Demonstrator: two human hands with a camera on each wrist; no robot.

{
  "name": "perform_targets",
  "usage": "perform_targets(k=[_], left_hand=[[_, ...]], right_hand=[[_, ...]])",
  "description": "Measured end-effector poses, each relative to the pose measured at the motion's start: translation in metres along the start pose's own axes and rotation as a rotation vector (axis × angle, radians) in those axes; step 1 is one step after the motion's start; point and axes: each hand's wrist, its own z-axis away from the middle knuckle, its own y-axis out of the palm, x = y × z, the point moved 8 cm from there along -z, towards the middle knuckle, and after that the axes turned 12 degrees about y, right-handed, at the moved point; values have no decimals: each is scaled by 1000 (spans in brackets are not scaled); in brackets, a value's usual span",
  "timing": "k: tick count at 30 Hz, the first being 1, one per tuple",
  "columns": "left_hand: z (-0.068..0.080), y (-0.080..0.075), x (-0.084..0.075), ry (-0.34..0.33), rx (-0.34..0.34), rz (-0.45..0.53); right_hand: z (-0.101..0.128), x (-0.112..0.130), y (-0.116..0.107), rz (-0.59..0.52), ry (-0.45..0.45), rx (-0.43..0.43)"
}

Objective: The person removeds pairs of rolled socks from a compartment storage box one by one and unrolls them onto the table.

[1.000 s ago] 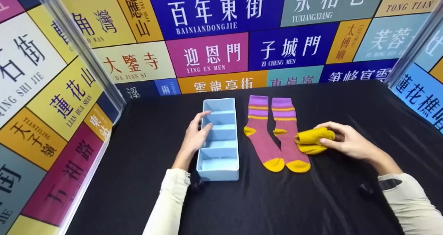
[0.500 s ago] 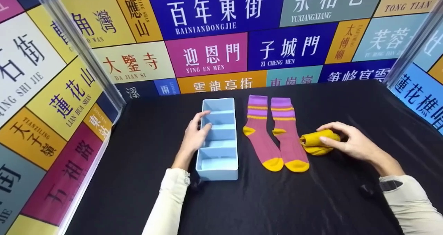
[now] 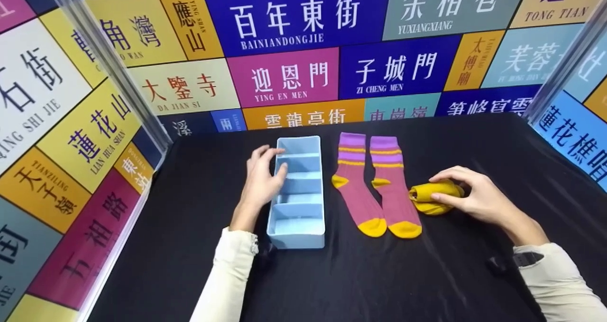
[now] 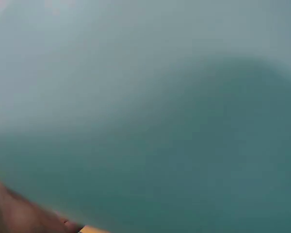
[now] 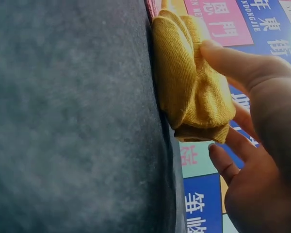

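**A:** What do I have in my grip right now?

**B:** My right hand [image 3: 479,196] is curled round the bundle [image 3: 435,197], a yellow rolled sock lying on the worktop [image 3: 379,279] just right of the socks [image 3: 374,184]. My left hand [image 3: 262,182] lies relaxed against the tray [image 3: 298,234], fingers straight on its left wall, pinching nothing.

**A:** What worries me here?

**B:** I judge the roll could loosen. In the right wrist view only fingertips [image 5: 223,51] and thumb [image 5: 222,160] bear on it, and a flap hangs out below. If I lift by that light hold, it may unroll or slip.

**A:** Anything else?

**B:** The tray is light plastic, I reckon. With my left hand only leaning on it, a push from the bundle could slide it over the black cloth.

**A:** And what stands in the way?

**B:** The flat socks lie between the bundle and the tray, touching neither. A low carry could drag them. The compartments look narrow too, so a slack roll might catch on a divider. The left wrist view shows only blurred blue, no help. Clear posts [image 3: 102,61] and sign walls [image 3: 303,51] stand well back.
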Motion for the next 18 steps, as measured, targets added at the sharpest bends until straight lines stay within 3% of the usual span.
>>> perform_targets(k=[4, 7, 13, 15, 18], left_hand=[[-8, -8, -49, 176, -27, 32], [-6, 5, -92, 311, 19, 63], [20, 66, -171, 518, 255, 98], [32, 87, -191, 595, 338, 91], [48, 113, -211, 639, 457, 80]], right_hand=[[0, 0, 1, 6, 3, 2], [2, -2, 0, 5, 19, 8], [3, -6, 4, 8, 67, 81], [3, -7, 6, 16, 69, 104], [1, -6, 7, 21, 43, 115]])
